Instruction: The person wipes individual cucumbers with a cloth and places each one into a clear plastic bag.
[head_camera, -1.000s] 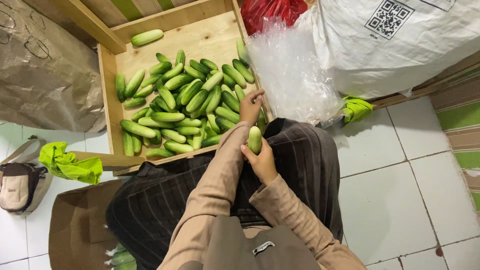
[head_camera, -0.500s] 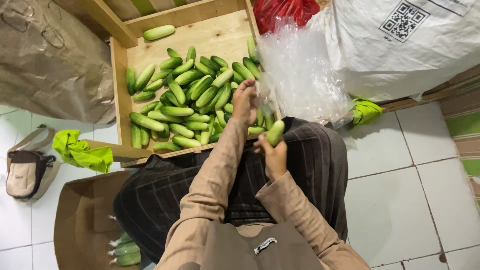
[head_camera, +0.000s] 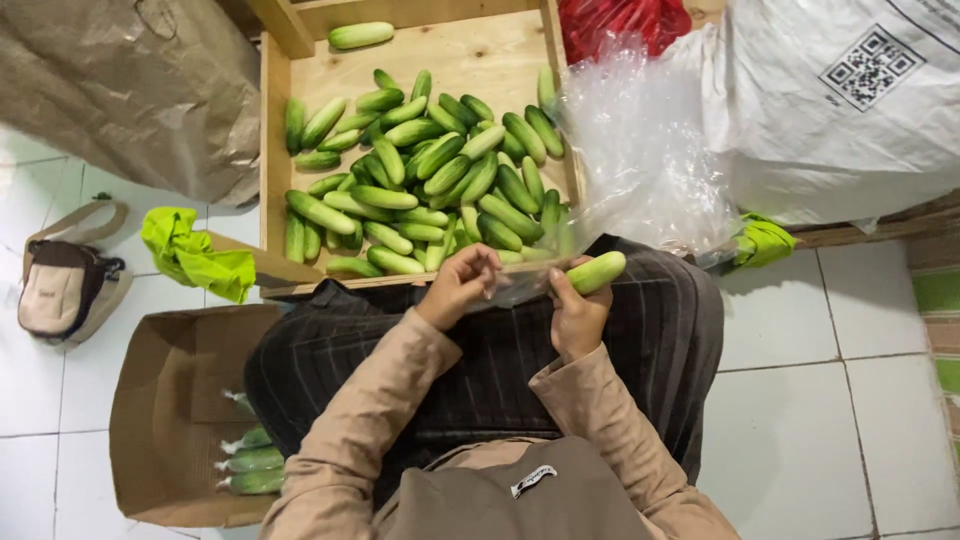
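At centre frame, the right hand (head_camera: 575, 315) grips a cucumber (head_camera: 596, 271) while the left hand (head_camera: 458, 284) pinches the clear plastic bag (head_camera: 640, 150) mouth; holding that opening wide should ease entry. A wooden crate (head_camera: 272, 150) of cucumbers fills the upper centre.

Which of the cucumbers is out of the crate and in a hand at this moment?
The pale green cucumber gripped in the right hand, over the lap. The others lie loose in the wooden crate, and the left hand holds clear plastic film instead.
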